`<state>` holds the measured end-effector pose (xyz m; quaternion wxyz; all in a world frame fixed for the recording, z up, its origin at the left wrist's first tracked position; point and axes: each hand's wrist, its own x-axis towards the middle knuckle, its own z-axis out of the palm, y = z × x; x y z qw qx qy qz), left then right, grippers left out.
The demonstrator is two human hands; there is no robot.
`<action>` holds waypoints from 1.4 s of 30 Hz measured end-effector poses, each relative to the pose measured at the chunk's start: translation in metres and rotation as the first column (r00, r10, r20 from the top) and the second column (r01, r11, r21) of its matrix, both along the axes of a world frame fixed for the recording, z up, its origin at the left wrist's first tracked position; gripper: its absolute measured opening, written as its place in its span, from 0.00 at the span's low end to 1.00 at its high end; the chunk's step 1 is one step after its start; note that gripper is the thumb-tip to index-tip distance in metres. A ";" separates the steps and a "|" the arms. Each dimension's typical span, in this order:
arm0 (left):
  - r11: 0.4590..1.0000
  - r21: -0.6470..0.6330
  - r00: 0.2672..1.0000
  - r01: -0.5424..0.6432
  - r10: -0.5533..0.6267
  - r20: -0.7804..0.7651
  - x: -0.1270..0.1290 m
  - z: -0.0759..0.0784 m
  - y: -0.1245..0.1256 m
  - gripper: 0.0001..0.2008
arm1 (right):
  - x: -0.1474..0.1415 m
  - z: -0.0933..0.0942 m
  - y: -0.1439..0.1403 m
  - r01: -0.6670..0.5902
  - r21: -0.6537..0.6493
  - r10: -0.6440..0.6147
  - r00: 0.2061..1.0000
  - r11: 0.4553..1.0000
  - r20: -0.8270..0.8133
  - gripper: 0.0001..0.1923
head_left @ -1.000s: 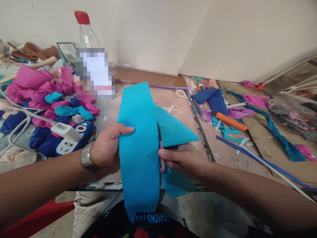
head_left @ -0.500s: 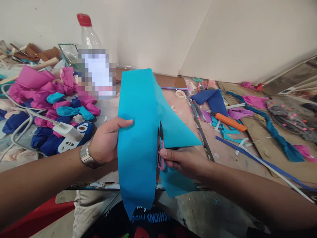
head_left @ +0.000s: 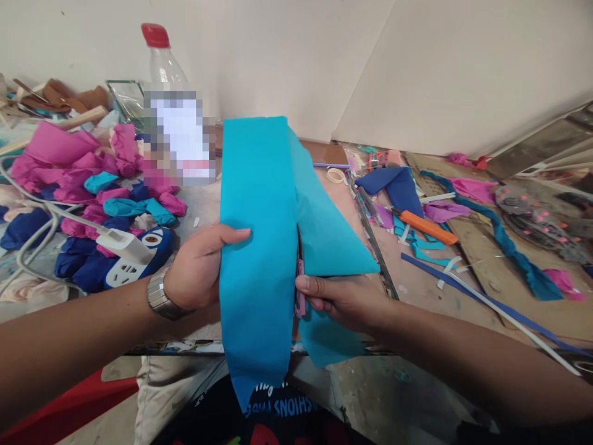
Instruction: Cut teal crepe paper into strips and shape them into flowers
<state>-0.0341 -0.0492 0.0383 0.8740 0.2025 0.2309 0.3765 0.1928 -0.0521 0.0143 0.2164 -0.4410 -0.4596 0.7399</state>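
Left hand (head_left: 197, 266) pinches the turquoise paper (head_left: 257, 247) taut at 9 o'clock — right hand (head_left: 345, 300), at 3 o'clock, grips pink-handled scissors (head_left: 300, 290) biting its edge.

The bottle (head_left: 173, 117) label is blurred out. The paper (head_left: 259, 247) hides most of the scissors (head_left: 300, 290) and the left fingers.

Upside-down blue lettering, partly hidden, reads "SHIONS" on the dark shirt (head_left: 282, 411).
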 end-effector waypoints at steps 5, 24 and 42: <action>0.990 0.133 0.994 -0.049 0.035 0.106 -0.003 0.002 0.002 0.30 | 0.000 0.004 -0.001 -0.043 0.016 0.042 0.998 0.999 0.047 0.26; 0.966 0.115 0.971 -0.233 0.237 -0.022 -0.006 0.036 0.009 0.35 | -0.011 0.009 -0.001 -0.075 0.057 0.082 0.986 0.996 -0.145 0.26; 0.916 0.227 0.937 -0.330 0.348 -0.039 -0.014 0.070 0.036 0.35 | -0.046 0.035 0.000 0.304 -0.016 -0.294 0.904 0.952 -0.311 0.26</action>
